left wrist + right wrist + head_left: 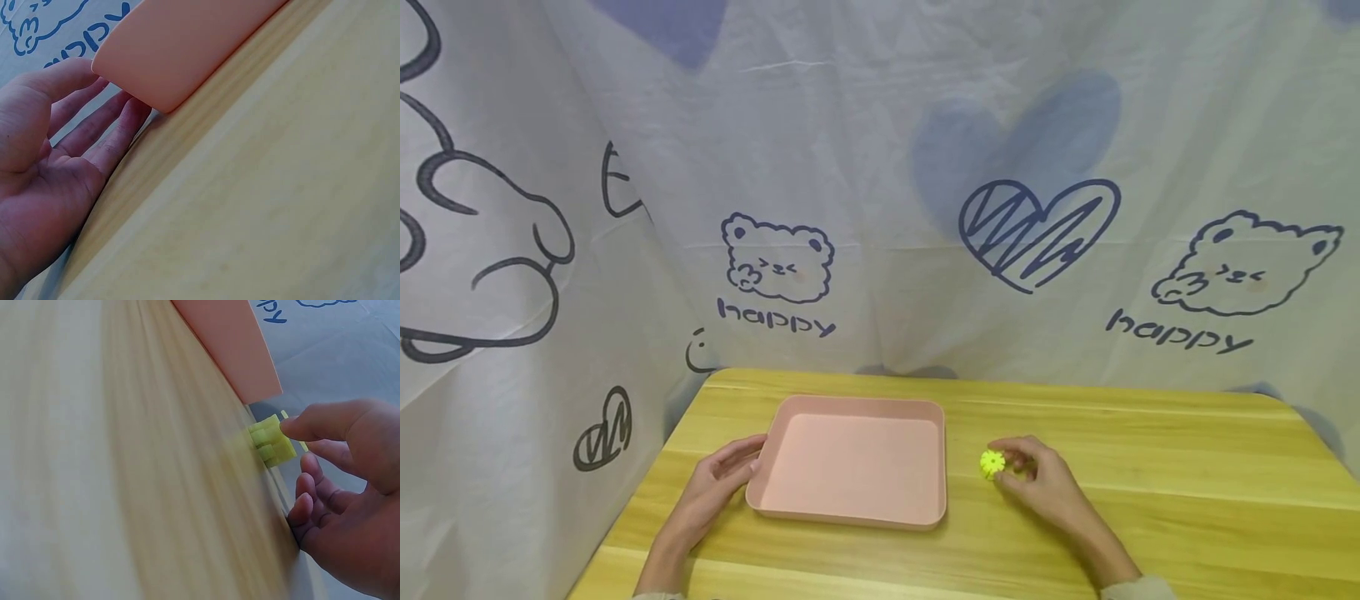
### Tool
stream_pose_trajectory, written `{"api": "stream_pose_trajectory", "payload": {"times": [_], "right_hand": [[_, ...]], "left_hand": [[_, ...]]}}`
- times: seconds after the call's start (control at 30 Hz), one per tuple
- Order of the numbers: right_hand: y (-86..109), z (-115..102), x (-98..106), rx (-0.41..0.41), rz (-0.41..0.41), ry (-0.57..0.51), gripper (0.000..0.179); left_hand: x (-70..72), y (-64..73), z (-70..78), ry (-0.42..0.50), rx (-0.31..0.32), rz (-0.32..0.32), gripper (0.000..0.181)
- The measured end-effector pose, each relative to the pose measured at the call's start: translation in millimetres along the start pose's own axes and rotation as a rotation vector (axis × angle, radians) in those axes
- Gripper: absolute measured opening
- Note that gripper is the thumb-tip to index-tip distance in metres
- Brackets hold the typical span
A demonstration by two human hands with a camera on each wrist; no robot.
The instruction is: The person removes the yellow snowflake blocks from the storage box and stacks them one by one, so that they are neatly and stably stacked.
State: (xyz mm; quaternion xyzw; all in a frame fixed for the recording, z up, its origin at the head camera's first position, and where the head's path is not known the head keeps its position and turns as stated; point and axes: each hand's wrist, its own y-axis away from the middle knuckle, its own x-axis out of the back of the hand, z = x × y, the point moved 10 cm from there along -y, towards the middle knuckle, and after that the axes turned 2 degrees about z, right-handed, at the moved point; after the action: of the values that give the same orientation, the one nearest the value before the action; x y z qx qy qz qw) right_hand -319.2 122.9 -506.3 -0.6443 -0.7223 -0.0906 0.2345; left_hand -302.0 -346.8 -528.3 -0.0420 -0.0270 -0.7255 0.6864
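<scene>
A shallow pink tray (857, 462) lies on the wooden table. My left hand (711, 492) is at the tray's left side, its fingers mostly straight and touching the outer wall; in the left wrist view the thumb meets the rim's corner. To the right of the tray, my right hand (1041, 483) pinches a small neon yellow flower-shaped toy piece (992, 463) between thumb and forefinger. That piece has a notched round face with a dark spot at its middle. Ridges show along its side in the right wrist view, where the other fingers are loosely curled below it.
The light wooden table (1187, 467) extends widely to the right of the tray. A white cloth (880, 167) printed with hearts, bear faces and the word "happy" hangs behind the table and along its left side.
</scene>
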Motion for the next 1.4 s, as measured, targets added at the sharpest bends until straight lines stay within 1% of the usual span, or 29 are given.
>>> {"api": "stream_pose_trajectory", "payload": {"times": [0.27,0.53,0.93,1.23,1.4], "right_hand": [[0.1,-0.8,-3.1,-0.001,-0.031,0.01,0.036],[0.6,-1.6,-2.3,-0.016,-0.026,0.009,0.037],[0.4,4.7,-4.4,-0.027,-0.037,-0.012,0.036],[0.8,6.4,-5.5,-0.011,-0.044,-0.054,0.036],[1.0,7.6,-4.9,-0.015,-0.04,-0.044,0.037]], "left_hand": [[-0.4,0.2,0.5,0.016,-0.027,-0.022,0.049],[-0.9,-0.1,1.0,0.018,-0.031,-0.023,0.049],[-0.7,-0.1,0.0,0.02,-0.029,-0.023,0.048],[0.7,0.6,-0.9,0.016,-0.011,0.001,0.049],[0.7,-0.3,-1.9,0.021,-0.008,0.0,0.049]]}}
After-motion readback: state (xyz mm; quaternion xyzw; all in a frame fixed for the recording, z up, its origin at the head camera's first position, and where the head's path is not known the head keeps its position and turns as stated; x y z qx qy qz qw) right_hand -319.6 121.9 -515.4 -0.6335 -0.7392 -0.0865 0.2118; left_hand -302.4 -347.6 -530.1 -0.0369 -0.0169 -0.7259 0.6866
